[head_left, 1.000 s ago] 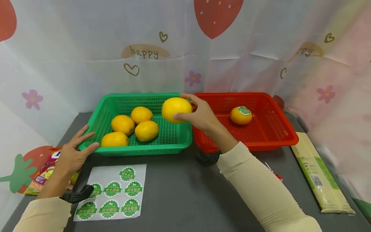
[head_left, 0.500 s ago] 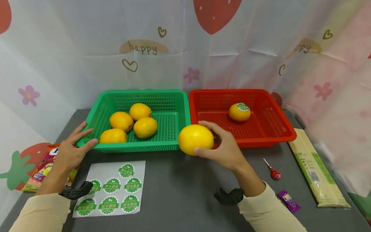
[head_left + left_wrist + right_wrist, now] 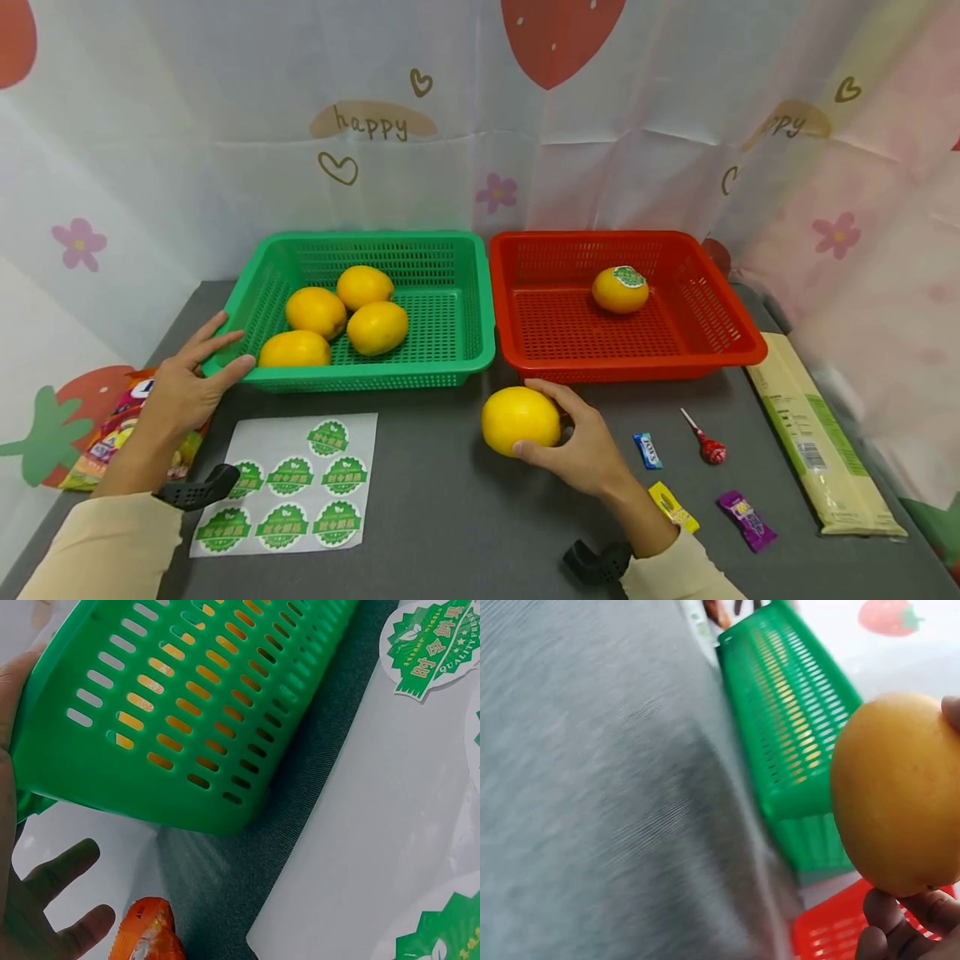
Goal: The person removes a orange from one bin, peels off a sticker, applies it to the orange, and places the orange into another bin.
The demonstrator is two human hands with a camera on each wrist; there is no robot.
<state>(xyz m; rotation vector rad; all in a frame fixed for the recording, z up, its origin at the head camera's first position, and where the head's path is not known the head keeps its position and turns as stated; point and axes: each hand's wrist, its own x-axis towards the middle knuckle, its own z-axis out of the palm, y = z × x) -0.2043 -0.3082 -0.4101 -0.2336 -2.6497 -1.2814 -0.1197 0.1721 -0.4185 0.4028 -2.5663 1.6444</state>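
My right fingers (image 3: 547,457): curled round one yellow fruit (image 3: 516,421), low over worktop (image 3: 435,483), just before red basket (image 3: 645,367); contact with worktop cannot be told.
Change: same fruit brought down from above green basket (image 3: 390,375); I judge picking-out of this piece done.
My left fingers (image 3: 219,342): spread, resting on green basket's near left corner.
Green basket: four loose fruits (image 3: 377,327), no labels seen.
Red basket: one stickered fruit (image 3: 619,297).

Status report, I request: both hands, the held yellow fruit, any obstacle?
Right hand holds yellow fruit, in front of red basket. Left hand rests on green basket, near-left corner. Possible clutter: blue packet and yellow packet beside right forearm.
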